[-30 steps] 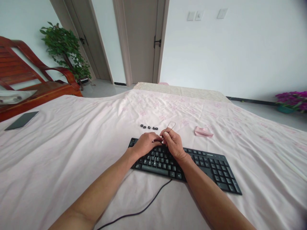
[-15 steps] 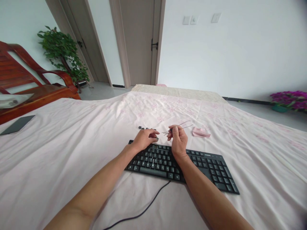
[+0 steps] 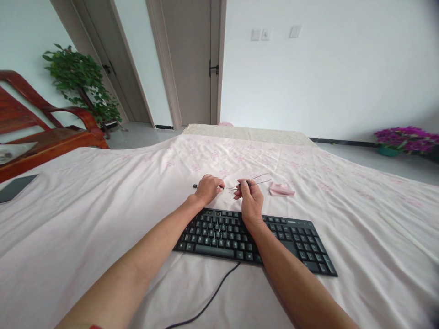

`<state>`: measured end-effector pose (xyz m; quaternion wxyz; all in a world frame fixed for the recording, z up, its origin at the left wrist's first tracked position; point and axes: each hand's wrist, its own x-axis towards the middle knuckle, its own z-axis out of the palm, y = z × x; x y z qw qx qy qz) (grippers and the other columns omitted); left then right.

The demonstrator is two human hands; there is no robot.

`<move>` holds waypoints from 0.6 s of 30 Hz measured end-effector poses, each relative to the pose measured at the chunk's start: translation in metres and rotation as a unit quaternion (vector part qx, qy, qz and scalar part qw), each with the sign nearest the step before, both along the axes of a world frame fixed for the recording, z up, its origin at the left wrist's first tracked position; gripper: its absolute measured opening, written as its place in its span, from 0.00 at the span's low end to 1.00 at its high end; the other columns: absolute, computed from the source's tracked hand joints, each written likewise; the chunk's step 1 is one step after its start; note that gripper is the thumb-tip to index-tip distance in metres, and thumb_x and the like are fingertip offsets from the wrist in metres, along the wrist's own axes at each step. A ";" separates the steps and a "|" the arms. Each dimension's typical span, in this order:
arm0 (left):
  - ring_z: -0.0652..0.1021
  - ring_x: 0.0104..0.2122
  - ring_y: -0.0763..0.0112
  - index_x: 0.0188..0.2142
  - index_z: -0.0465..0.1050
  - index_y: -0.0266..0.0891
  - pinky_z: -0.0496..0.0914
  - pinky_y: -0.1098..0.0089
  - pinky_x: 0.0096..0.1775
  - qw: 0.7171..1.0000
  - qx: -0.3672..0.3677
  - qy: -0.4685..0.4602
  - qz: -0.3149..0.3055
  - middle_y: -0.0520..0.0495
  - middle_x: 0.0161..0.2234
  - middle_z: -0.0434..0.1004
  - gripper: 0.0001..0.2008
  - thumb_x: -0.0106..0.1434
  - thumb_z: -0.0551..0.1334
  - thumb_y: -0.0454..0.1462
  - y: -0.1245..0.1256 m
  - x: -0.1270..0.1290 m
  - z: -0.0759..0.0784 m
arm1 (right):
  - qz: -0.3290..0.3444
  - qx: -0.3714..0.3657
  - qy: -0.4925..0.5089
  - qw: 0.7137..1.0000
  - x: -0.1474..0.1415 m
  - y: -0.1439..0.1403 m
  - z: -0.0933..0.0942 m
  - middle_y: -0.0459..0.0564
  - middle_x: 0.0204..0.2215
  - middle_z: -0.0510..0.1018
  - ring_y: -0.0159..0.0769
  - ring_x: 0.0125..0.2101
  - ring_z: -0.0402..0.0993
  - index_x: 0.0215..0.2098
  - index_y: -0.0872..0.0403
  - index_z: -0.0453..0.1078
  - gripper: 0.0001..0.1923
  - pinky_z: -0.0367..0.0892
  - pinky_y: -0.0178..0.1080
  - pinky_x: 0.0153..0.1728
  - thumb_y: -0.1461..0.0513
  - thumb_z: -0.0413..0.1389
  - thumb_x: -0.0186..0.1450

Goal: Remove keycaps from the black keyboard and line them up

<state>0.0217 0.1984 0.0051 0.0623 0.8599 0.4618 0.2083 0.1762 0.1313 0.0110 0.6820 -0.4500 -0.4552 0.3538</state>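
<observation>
A black keyboard [image 3: 214,249] lies on the pink cloth, two spots on its top row showing bare sockets without caps. Just beyond its far edge, my left hand [image 3: 208,189] pinches a small black keycap [image 3: 222,187] between thumb and fingertips. One loose keycap [image 3: 195,186] lies on the cloth to the left of that hand; others behind it are hidden. My right hand [image 3: 252,201] is closed on a wire keycap puller [image 3: 262,177], its wire ends pointing toward the left hand. The right wrist hangs over the keyboard's upper middle.
A folded pink piece [image 3: 281,189] lies right of my right hand. The keyboard cable [image 3: 209,299] runs toward me over the wrinkled cloth [image 3: 103,219]. At far left are a dark flat object [image 3: 17,188] and a wooden bench [image 3: 51,137].
My left hand has moved off the keyboard's top edge to the cloth beyond, with the keycap, uncovering more of the top row. My right hand still holds the puller. The view has shifted slightly.
</observation>
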 end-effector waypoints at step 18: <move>0.77 0.40 0.66 0.36 0.78 0.43 0.68 0.68 0.45 0.993 -0.030 -0.099 0.055 0.49 0.38 0.80 0.04 0.61 0.64 0.37 -0.047 -0.018 0.018 | 0.160 -0.001 -0.144 0.977 0.008 -0.009 0.002 0.43 0.22 0.70 0.29 0.22 0.68 0.34 0.54 0.71 0.13 0.66 0.34 0.24 0.53 0.55 0.66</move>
